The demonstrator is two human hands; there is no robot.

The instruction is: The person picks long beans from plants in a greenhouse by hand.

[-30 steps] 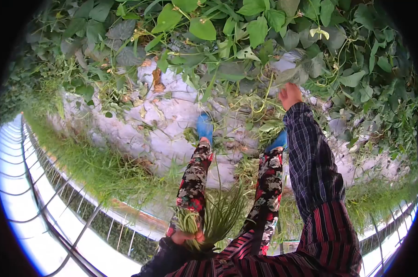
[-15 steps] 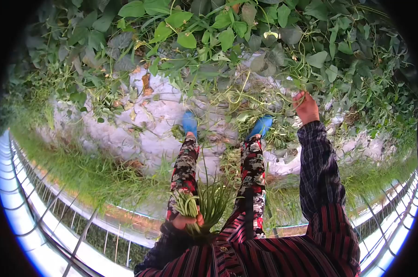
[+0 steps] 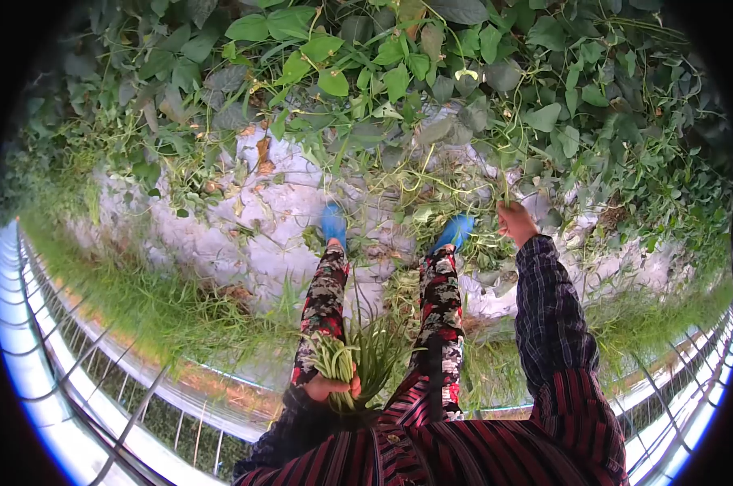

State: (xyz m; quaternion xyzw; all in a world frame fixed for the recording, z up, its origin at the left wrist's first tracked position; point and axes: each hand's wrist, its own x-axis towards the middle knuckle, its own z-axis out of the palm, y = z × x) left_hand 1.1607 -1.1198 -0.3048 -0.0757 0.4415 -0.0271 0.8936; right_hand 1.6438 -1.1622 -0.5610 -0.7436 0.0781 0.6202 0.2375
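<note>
My left hand (image 3: 331, 387) is wrapped round a bundle of long green bean pods (image 3: 370, 356) in front of my left thigh. Out to the right, my right hand (image 3: 515, 222) is closed in a pinch just below hanging green vines (image 3: 508, 146). What it holds, if anything, is too small to tell. Thin stems and leaves lie around its fingertips. A pale flower (image 3: 466, 74) hangs on the vines farther up.
Dense leafy plants (image 3: 318, 57) span the top. Whitish ground sheeting (image 3: 277, 235) with dry leaves lies under my blue shoes (image 3: 333, 226). Grass (image 3: 164, 300) grows along the near side, with curved metal frame bars (image 3: 131, 425) behind me.
My right hand has moved down and slightly left, away from the vines, with its fingers closed. My left hand stays on the bundle. The view has shifted slightly.
</note>
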